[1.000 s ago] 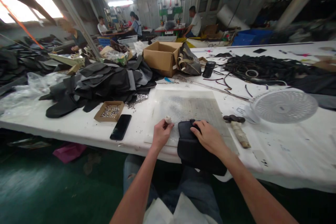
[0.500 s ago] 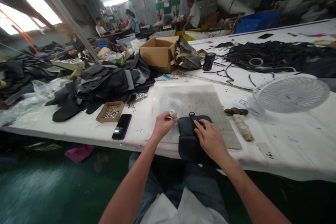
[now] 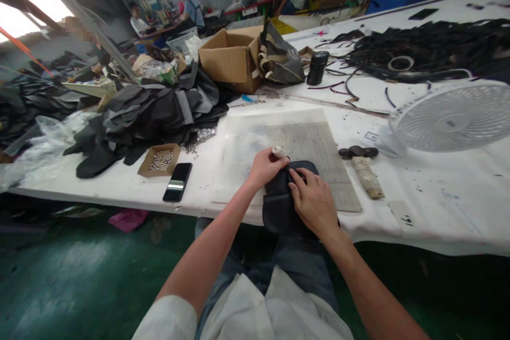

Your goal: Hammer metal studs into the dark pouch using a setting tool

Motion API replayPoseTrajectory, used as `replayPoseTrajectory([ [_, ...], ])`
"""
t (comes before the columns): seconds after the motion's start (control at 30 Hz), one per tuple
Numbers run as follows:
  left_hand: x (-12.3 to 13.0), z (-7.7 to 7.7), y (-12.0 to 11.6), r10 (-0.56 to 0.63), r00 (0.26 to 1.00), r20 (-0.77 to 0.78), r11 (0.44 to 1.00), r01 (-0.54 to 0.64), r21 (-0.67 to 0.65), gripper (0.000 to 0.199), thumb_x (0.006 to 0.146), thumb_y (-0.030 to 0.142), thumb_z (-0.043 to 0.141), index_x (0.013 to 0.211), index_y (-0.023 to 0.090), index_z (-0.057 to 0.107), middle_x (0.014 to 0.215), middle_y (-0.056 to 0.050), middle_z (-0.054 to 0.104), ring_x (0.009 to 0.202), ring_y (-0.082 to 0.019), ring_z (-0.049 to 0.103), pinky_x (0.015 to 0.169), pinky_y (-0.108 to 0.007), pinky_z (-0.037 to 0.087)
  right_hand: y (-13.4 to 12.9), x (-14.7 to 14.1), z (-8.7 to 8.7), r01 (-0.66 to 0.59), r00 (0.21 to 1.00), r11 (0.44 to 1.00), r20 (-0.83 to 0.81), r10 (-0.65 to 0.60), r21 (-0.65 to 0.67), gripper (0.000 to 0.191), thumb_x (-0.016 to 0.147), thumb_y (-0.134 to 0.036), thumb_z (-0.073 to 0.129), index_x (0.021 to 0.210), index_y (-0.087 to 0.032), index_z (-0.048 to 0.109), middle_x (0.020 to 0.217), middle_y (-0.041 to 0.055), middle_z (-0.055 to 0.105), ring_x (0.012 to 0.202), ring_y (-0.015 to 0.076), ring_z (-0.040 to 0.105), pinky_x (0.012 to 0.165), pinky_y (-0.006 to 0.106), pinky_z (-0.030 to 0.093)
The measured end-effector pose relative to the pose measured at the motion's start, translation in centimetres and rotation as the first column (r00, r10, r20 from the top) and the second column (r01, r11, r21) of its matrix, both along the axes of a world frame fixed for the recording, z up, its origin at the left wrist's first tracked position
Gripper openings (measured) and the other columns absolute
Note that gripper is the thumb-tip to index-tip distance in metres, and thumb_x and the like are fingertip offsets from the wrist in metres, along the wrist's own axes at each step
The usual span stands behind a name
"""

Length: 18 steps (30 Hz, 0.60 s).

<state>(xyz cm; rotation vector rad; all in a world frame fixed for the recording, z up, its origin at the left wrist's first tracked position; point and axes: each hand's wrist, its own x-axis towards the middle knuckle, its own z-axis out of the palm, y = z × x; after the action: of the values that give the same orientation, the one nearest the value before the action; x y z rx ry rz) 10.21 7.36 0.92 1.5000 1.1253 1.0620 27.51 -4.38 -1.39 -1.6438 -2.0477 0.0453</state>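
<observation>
Black, smooth material forms the one pouch [image 3: 276, 215], set at the table's [image 3: 203, 178] near edge, long axis running away from the wearer, far end on the pale board [image 3: 345, 194]. The left hand [image 3: 265, 168] pinches one small white piece [image 3: 278, 152] beside that end; the right hand [image 3: 316, 206] rests over the pouch, fingers bent, grip unclear. Bare tabletop separates board and single phone [image 3: 177, 182].

Left hand [image 3: 266, 169] pinches beside curved right hand [image 3: 316, 202] (forearms [image 3: 213, 239] converging).
</observation>
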Motion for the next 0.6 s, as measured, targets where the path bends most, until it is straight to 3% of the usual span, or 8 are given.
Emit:
replayPoseTrajectory([
  [0.2,0.40,-0.37,0.07,0.026,0.999,0.030,0.999,-0.025,-0.038,0.022,0.089,0.035,0.088,0.094,0.015,0.079,0.089,-0.009,0.083,0.082,-0.021,0.077,0.079,-0.035,0.063,0.06,0.19,-0.11,-0.012,0.999,1.000,-0.042,0.012,-0.003,0.052,0.119,-0.039,0.038,0.163,-0.022,0.061,0.155,0.0178,0.066,0.132,0.0380,0.061,0.109,0.056,0.050],
  [0.6,0.21,0.15,0.24,-0.062,0.996,0.059,0.995,0.066,-0.079,0.031,0.087,0.042,0.090,0.092,0.014,0.078,0.090,-0.010,0.084,0.080,-0.017,0.076,0.076,-0.031,0.064,-0.06,0.24,0.14,-0.012,0.998,1.000,-0.062,0.012,0.004,0.051,0.119,-0.038,0.039,0.161,-0.020,0.063,0.156,0.0177,0.066,0.133,0.0380,0.061,0.110,0.055,0.049],
])
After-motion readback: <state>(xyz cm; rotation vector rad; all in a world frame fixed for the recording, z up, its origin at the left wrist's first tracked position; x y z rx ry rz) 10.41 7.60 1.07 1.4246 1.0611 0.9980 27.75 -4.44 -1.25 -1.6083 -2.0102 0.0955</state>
